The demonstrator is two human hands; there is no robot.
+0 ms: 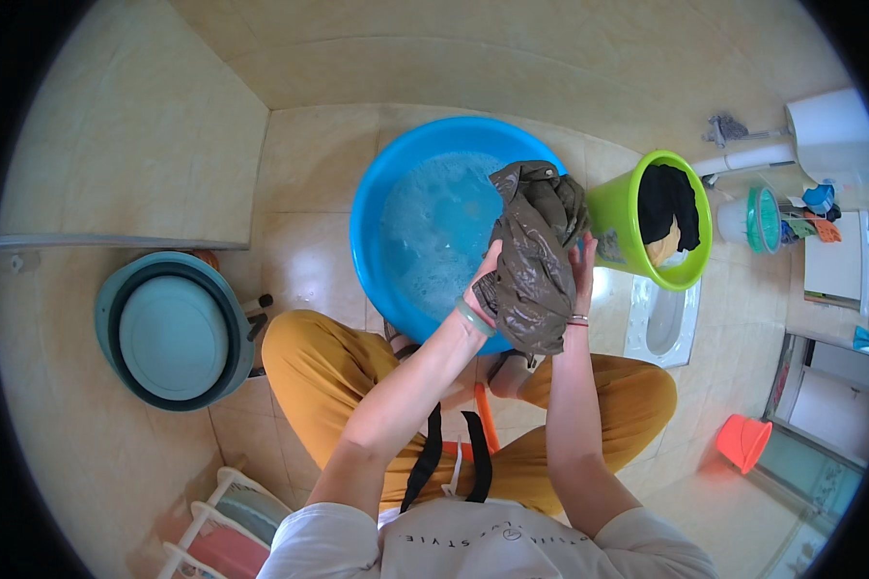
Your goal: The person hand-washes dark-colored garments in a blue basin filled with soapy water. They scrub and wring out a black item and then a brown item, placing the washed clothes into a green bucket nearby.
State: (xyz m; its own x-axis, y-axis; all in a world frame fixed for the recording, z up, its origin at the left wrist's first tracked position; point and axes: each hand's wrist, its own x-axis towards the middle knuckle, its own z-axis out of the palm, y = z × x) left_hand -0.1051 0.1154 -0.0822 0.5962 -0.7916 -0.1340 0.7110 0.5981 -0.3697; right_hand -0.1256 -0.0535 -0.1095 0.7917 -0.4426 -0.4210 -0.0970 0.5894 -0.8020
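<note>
A wet, dark grey-brown garment [539,265] is bunched up between my two hands over the right side of a big blue basin [367,217]. My left hand [485,282], with a pale green bangle at its wrist, grips the bundle from the left. On the other side my right hand [583,270] presses against it, thin bands round that wrist. Folds of cloth hide some of my fingers. Cloudy, sudsy water [434,227] fills the basin's bottom. What kind of garment it is, I cannot tell.
Just right of the basin stands a lime green bucket [613,207] holding black cloth [668,203] and something beige. Beyond it is a squat toilet [661,323]. Stacked teal basins [111,328] are at left, a white rack [203,521] lower left, a red bucket [742,442] at right.
</note>
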